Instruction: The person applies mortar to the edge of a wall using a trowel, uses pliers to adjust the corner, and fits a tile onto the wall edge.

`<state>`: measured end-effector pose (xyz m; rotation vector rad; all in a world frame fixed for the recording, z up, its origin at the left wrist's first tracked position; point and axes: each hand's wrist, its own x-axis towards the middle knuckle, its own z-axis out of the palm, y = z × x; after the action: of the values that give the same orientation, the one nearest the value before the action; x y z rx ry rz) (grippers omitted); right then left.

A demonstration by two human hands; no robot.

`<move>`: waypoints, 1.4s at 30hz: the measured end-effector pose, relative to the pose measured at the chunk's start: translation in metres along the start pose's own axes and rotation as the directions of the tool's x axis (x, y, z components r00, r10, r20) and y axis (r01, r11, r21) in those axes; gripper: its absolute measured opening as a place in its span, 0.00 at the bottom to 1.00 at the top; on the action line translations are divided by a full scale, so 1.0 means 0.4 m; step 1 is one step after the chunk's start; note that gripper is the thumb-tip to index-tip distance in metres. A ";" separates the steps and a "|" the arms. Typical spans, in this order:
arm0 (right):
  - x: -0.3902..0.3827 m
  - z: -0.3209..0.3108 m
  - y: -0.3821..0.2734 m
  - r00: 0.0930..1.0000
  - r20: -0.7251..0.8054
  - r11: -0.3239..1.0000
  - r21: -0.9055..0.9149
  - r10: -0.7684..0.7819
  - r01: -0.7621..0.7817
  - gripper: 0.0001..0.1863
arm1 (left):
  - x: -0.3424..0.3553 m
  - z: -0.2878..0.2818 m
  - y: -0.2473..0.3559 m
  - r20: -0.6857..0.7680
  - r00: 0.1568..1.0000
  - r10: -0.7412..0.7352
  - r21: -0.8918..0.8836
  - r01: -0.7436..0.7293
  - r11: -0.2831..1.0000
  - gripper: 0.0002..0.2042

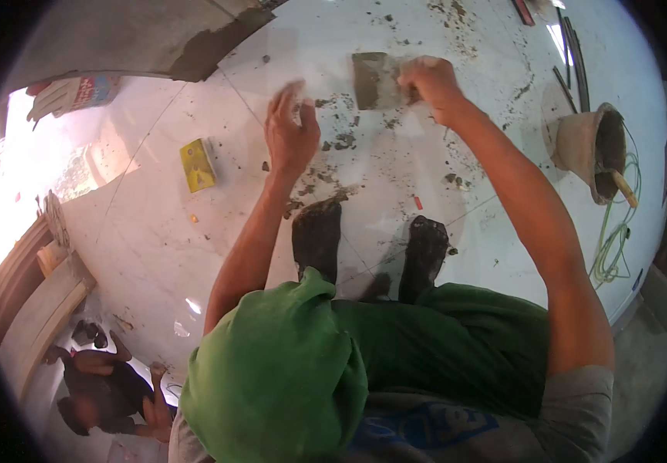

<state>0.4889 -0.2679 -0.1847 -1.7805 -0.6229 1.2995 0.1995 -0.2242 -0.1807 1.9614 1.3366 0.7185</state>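
Observation:
My right hand (434,89) is closed on a blurred flat rectangular trowel (372,81) smeared with grey mortar, held at the white tiled floor (249,193). My left hand (293,131) hovers left of it, fingers apart and slightly curled, holding nothing visible. Grey crumbs (343,141) lie scattered between my hands and dark, dirty feet (316,235). A yellow rectangular pack (197,164) rests on the tiles to the left of my left hand.
A tilted bucket (580,147) with coiled green cord (611,258) sits at right, long rods (569,62) beyond. A bag (79,92) lies upper left, near a slab edge (187,38). Another person (110,386) is low at lower left beside curved boards (37,316).

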 end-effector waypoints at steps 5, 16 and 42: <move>-0.036 -0.109 -0.080 0.978 0.205 0.997 0.068 -0.032 0.018 0.07 | 0.162 -0.042 -0.159 -0.181 0.955 0.235 0.230 -0.191 0.954 0.20; -0.313 -0.386 -0.250 0.980 0.146 0.951 -0.295 0.137 -0.089 0.24 | -0.040 0.001 0.007 0.314 0.829 0.463 -0.029 -0.479 0.877 0.26; -0.366 -0.370 -0.087 0.947 0.257 0.960 0.148 0.194 -0.237 0.27 | -0.114 0.118 0.131 0.521 0.824 0.223 -0.010 -0.255 0.967 0.31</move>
<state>0.5798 -0.4117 -0.0595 -1.5912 -0.4324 1.6852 0.2501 -0.2911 -0.1743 2.1885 0.7974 0.2178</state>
